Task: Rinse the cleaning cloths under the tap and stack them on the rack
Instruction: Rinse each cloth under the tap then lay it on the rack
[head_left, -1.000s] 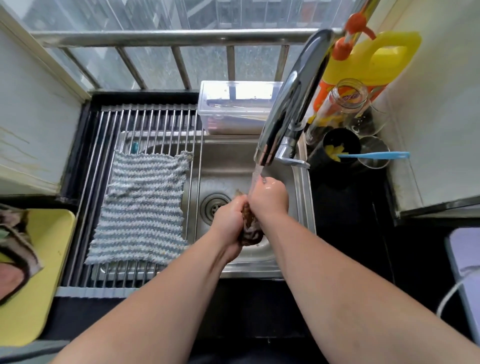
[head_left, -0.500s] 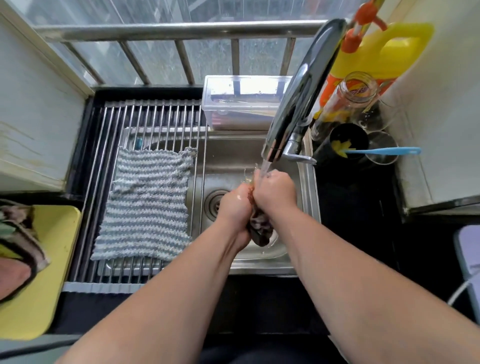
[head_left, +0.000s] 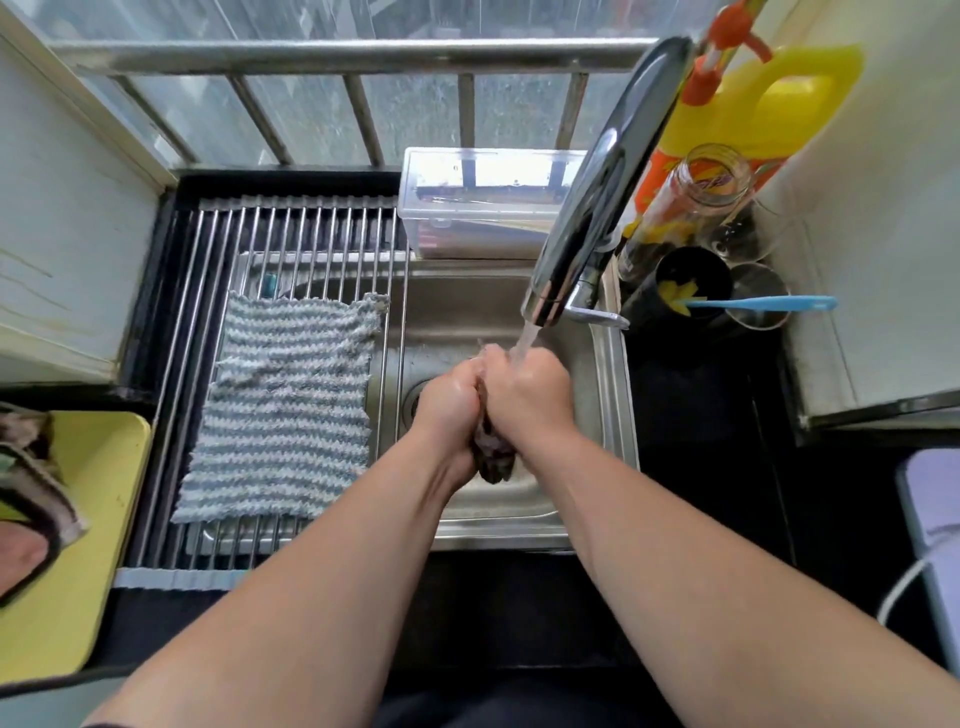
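Head view: looking down over the steel sink (head_left: 467, 306), two bare forearms reaching in.
Left hand (head_left: 448, 396): above the sink basin, fingers curled tight round the dark cloth (head_left: 492, 458), knuckles pressed against the other fist.
Right hand (head_left: 525, 396): above the sink basin, fingers clamped on the same cloth from the right.
Dark cloth: bunched between the two fists over the sink, lower end hanging out beneath them.
Tap (head_left: 597, 208): chrome, arching over the sink's right side and running; water stream (head_left: 524, 339) landing where the fists meet.
Rack (head_left: 208, 312): steel rods laid across the sink's left half.
Striped cloth (head_left: 285, 410): blue-grey and white, spread flat on the rack, left of the open sink basin.
Clear plastic box (head_left: 483, 208): on the sink's back edge.
Yellow jug (head_left: 753, 114): beyond the sink's back right corner, glass jar (head_left: 711, 182) in front of it.
Black cup (head_left: 691, 280): just right of the sink, blue-handled brush (head_left: 769, 303) resting in it.
Yellow tray (head_left: 93, 519): well left of the sink, crumpled cloths (head_left: 31, 467) on its left part.
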